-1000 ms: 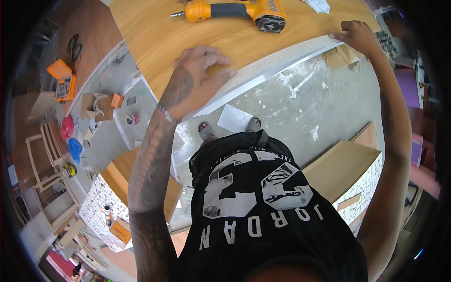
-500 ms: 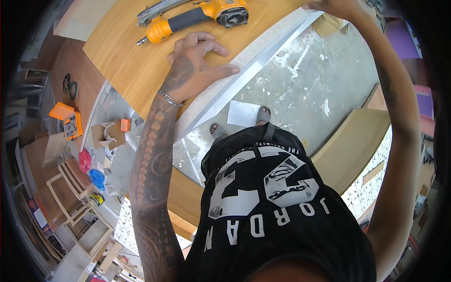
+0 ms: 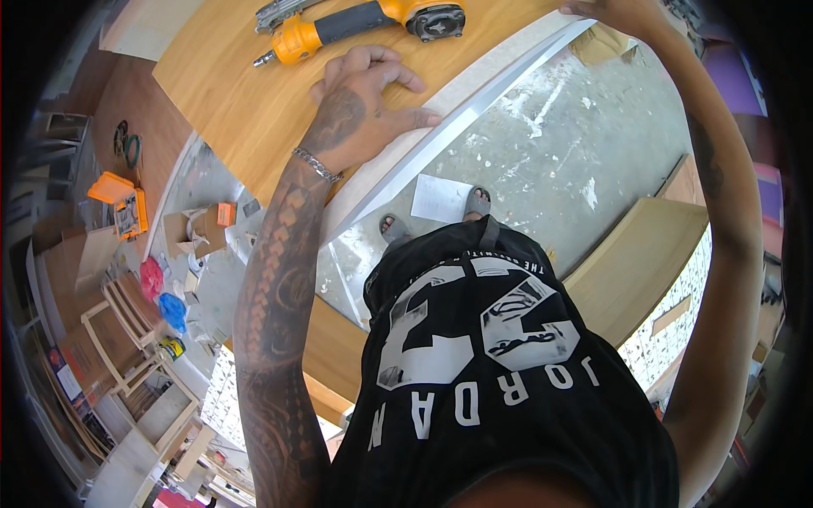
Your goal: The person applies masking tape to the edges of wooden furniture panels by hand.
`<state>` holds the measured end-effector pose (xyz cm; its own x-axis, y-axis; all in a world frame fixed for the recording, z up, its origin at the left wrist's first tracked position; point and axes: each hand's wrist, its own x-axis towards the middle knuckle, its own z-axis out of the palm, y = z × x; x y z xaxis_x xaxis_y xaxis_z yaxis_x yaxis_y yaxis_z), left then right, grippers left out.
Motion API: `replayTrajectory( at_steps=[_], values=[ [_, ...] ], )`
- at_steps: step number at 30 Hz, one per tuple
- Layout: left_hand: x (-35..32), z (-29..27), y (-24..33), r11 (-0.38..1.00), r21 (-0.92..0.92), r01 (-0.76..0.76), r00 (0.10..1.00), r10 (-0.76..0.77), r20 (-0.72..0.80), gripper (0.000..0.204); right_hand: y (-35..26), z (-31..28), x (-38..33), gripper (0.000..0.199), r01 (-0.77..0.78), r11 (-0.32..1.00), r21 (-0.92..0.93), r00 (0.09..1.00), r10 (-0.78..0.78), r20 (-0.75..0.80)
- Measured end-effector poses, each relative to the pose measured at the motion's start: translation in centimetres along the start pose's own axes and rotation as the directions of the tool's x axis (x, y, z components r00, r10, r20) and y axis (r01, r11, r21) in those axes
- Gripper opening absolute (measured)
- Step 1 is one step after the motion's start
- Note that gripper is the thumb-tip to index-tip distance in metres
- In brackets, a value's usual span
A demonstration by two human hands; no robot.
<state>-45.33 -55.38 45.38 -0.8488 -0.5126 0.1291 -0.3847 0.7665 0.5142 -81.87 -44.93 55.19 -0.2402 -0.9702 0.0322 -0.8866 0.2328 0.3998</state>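
Observation:
A wood-grain panel (image 3: 229, 93) lies in front of me, with a whitish strip (image 3: 500, 80) running along its near edge. My left hand (image 3: 356, 110) rests on the panel, fingers spread and slightly bent, thumb on the strip. Just beyond those fingers, a yellow and black pneumatic nail gun (image 3: 351, 24) lies on the panel. Toward the far right end of the strip is my right hand (image 3: 614, 12), cut by the upper picture edge. One of its digits stretches out along the strip; the other fingers are mostly out of sight.
My sandalled feet stand on the paint-spotted floor (image 3: 559, 127) beside a white sheet (image 3: 439, 200). A long board (image 3: 635, 262) lies at right. Leftward are an open orange tool case (image 3: 127, 207), a cardboard box (image 3: 193, 230), blue plastic (image 3: 172, 312) and a wooden frame (image 3: 127, 339).
The panel, nail gun and both hands appear slightly farther right and up in the picture. My hands keep nearly the same places along the strip.

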Motion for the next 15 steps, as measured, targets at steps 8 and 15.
replayTrajectory(
  at_steps=[8, 15],
  values=[
    [0.1, 0.1, -0.1, 1.0, 0.004, -0.004, 1.0, 0.004, -0.001, 0.053, 0.5, 0.5, 0.5, 0.059, 0.006, 1.0, 0.011, 1.0, -0.006, 0.013],
    [0.2, 0.2, -0.3, 1.0, 0.005, -0.011, 1.0, 0.011, 0.0, 0.053, 0.7, 0.7, 0.3, 0.056, 0.021, 0.999, 0.041, 1.0, -0.021, -0.017]
  ],
)
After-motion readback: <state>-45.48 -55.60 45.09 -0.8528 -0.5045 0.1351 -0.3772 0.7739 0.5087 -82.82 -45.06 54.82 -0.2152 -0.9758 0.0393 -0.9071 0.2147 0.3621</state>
